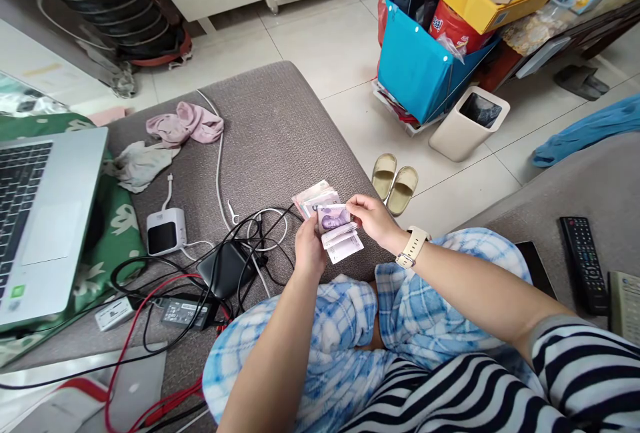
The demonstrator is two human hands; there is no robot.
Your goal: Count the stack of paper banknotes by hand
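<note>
Several banknotes (334, 217), purple and pinkish, are fanned and folded between my two hands over the grey couch seat. My left hand (309, 246) is closed round the lower left side of the stack, its thumb on top. With thumb and fingers pinched, my right hand (374, 218) grips the right edge of a purple note that bears a portrait. Some notes fold down toward my lap, and their lower ends hang loose. A cream watch (413, 247) is on my right wrist.
Left of me lie a laptop (45, 219), tangled black cables (250, 239), a dark box-shaped device (226, 269) and a white device (165, 231). Pink cloth (186, 124) rests farther back. Slippers (395, 183), a bin (469, 123) and a blue box (417, 63) stand on the floor. A remote (583, 264) lies right.
</note>
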